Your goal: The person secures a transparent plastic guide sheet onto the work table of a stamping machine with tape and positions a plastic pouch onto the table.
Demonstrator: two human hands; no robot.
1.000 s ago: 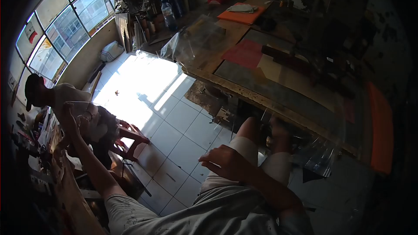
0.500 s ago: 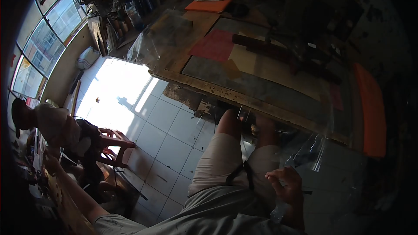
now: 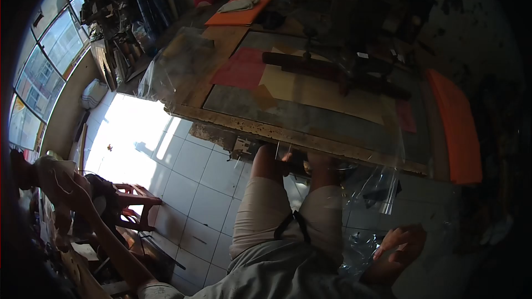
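On the left, my left hand point(image 3: 76, 191) is raised in front of a co-worker point(image 3: 47, 174), with its fingers apart and nothing seen in it. At the lower right my right hand point(image 3: 402, 243) hangs beside my thigh, fingers curved and dim, near crinkled clear plastic point(image 3: 360, 246) on that side. Whether it holds anything is hard to make out. My knees reach under the edge of a worktable point(image 3: 249, 124). On the table lie a pink sheet point(image 3: 239, 68), a cream sheet point(image 3: 321, 97) and a dark bar point(image 3: 299, 63).
An orange panel point(image 3: 454, 127) stands at the table's right end. A cloth point(image 3: 238, 4) rests on an orange sheet point(image 3: 230, 18) at the back. A red stool point(image 3: 136, 205) stands on the tiled floor near the co-worker. Clear plastic point(image 3: 388, 188) hangs from the table edge.
The view has turned right, so the table appears further left. My left hand has risen from low beside the co-worker and spread. My right hand has moved from over my lap to the right.
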